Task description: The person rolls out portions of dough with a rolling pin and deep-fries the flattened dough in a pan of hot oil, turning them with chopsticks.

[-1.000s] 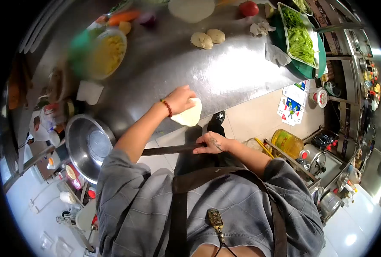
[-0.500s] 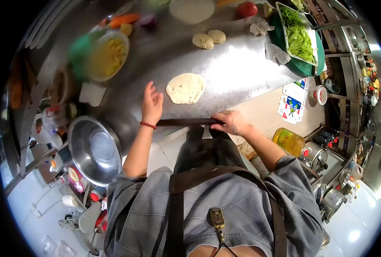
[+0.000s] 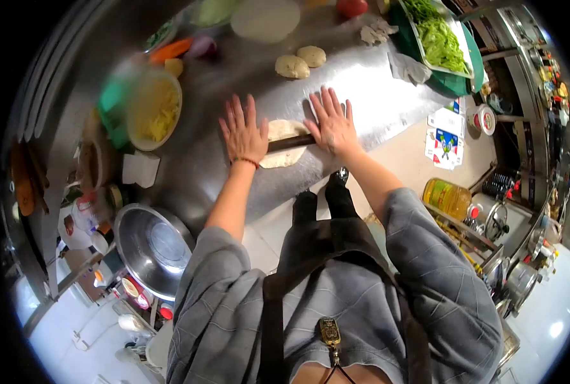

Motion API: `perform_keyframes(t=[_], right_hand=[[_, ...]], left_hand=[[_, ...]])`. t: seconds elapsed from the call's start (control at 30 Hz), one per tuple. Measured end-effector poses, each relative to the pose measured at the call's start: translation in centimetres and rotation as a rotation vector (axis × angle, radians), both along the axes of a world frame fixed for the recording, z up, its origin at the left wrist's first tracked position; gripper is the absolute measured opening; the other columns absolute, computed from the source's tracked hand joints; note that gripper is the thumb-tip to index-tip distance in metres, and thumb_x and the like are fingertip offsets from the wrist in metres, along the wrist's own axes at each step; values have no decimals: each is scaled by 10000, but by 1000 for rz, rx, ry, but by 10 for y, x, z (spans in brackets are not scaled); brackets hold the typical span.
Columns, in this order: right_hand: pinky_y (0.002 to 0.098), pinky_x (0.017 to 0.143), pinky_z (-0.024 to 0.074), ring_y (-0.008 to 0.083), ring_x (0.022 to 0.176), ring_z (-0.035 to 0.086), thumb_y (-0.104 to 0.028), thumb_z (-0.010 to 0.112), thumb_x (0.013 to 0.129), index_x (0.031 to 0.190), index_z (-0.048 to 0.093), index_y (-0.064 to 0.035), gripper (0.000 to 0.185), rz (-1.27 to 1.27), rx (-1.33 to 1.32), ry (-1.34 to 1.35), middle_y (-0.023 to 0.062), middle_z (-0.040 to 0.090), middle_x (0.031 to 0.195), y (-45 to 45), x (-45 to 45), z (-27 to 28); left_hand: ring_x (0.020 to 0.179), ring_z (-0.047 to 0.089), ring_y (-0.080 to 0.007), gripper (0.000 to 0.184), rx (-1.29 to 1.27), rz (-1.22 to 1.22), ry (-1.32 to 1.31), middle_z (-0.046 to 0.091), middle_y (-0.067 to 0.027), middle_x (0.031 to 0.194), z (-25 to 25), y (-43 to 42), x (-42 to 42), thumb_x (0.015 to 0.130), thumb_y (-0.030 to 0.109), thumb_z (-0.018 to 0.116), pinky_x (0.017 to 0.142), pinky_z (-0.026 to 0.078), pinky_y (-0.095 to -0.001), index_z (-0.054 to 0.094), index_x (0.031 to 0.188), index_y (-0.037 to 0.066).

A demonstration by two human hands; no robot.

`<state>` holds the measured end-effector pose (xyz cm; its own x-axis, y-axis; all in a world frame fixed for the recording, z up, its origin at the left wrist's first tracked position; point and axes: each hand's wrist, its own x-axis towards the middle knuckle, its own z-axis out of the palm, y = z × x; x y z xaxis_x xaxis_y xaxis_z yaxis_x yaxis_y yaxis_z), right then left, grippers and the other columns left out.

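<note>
A flattened piece of dough (image 3: 281,159) lies on the steel table near its front edge. Across its middle rests a dark rolling pin (image 3: 289,143). My left hand (image 3: 247,139) presses palm down over the pin's left end, fingers stretched out and apart. Over the right end lies my right hand (image 3: 335,130), also flat with spread fingers. Both palms hide the ends of the pin. Farther back sit two small dough rounds (image 3: 293,66), touching each other, and behind them a pale, thin round sheet (image 3: 265,20).
At left stand a bowl of yellow strips (image 3: 159,114) and a large steel basin (image 3: 153,249). A carrot (image 3: 171,50) and a purple onion (image 3: 202,47) lie at the back. A tray of cut greens (image 3: 440,46) occupies the right corner. An oil bottle (image 3: 448,198) stands lower right.
My right hand brought the rolling pin forward from the table's edge onto the dough. My left hand moved right onto the pin, and both hands now lie flat on it.
</note>
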<state>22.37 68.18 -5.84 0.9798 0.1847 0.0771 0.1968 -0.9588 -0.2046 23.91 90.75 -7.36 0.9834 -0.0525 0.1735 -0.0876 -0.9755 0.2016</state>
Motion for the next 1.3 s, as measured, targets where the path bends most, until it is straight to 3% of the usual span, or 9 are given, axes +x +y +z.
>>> perform_keyframes(t=[0.2,0.37,0.53,0.67,0.8,0.87,0.93,1.07,1.3], right_hand=[[473,1113,241,273,1405,274,-467,532,892,1377,442,-103,613,257,88,281,100,349,1495,-28,-101,-3],[520,1132,183,302,1424,211,-444,510,917,1439,340,-101,647,17,88,41,112,265,1530,7,-31,2],[545,1134,157,299,1431,189,-447,465,935,1447,313,-61,658,-102,158,-123,148,225,1538,18,82,-5],[511,1130,190,282,1418,233,-403,507,927,1422,351,-65,619,-12,147,-21,139,298,1511,14,-5,-6],[404,962,371,242,1121,528,-292,708,767,1185,549,-94,489,147,191,153,82,585,1158,-8,-75,-5],[377,859,388,211,950,558,-205,753,690,1058,572,-108,421,74,224,-19,35,598,956,7,-101,17],[446,972,355,251,1148,513,-286,713,760,1195,542,-96,504,2,277,249,93,578,1167,16,-116,8],[647,1092,100,323,1445,137,-455,472,929,1459,302,-83,670,-245,113,116,182,186,1546,16,-70,-12],[541,1146,67,328,1455,77,-513,438,922,1481,213,-20,778,-242,138,282,197,117,1560,31,-75,-3]], left_hand=[[1411,204,-392,662,-65,-139,147,233,-257,1509,10,10,-131,915,402,470,1129,153,-529,319,1448,40],[1425,194,-355,654,170,-59,80,231,-236,1518,0,8,-41,943,405,411,1135,136,-532,305,1443,-3],[1399,266,-338,647,-10,-70,-143,293,-213,1497,-7,23,81,918,398,452,1121,176,-537,347,1422,6],[1393,285,-315,618,18,-179,-99,315,-188,1495,-1,26,8,921,351,464,1123,184,-513,352,1419,2],[1400,278,-315,563,2,-255,75,327,-167,1498,3,35,-76,957,316,401,1125,183,-481,356,1426,9],[1400,285,-306,567,-75,-223,117,342,-151,1495,11,35,-89,959,323,396,1123,186,-464,348,1436,19],[1405,267,-316,572,-98,-220,152,321,-163,1503,7,30,-83,948,319,412,1121,184,-489,354,1436,25],[1415,204,-371,636,89,-362,129,210,-194,1537,25,-9,13,925,328,443,1105,179,-568,243,1496,135],[1410,227,-341,650,19,-523,61,246,-177,1525,21,-7,34,883,401,526,1103,211,-554,319,1471,218]])
